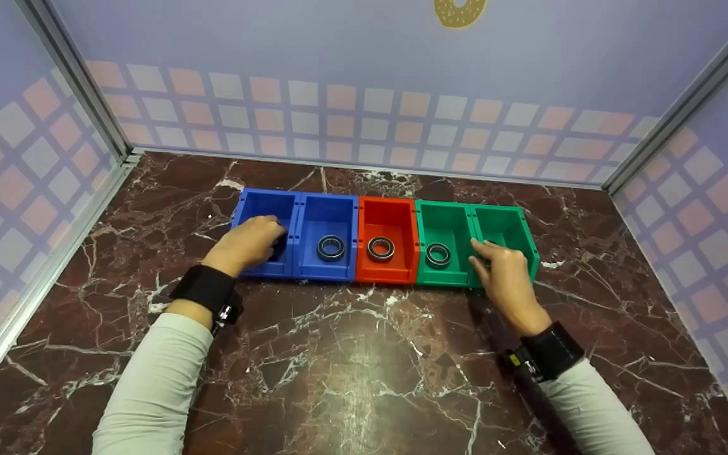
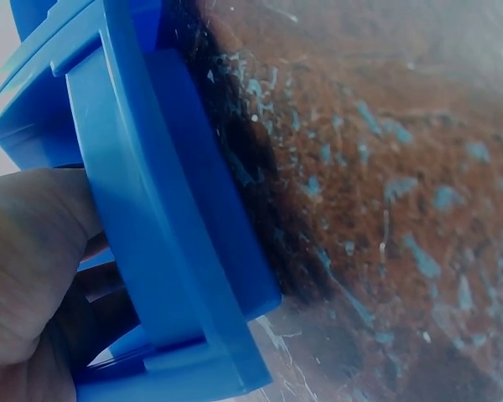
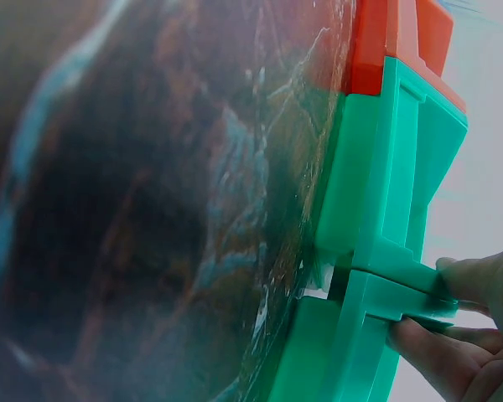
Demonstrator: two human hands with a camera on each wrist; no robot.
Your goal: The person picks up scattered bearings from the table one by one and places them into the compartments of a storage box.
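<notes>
My left hand reaches down into the leftmost blue bin, fingers bent below its rim. In the left wrist view the thumb and fingers sit behind the bin's front wall; a dark patch shows by the fingertips, and I cannot tell whether they hold it. My right hand is at the rightmost green bin, its thumb and fingertips pinching the adjoining side walls of the two green bins. Dark ball bearings lie in the second blue bin, the red bin and the left green bin.
The bins stand side by side in one row on a dark red marble-patterned table. Behind them rises a lilac back wall with pink and white squares. Side panels with metal frame posts bound the table at left and right.
</notes>
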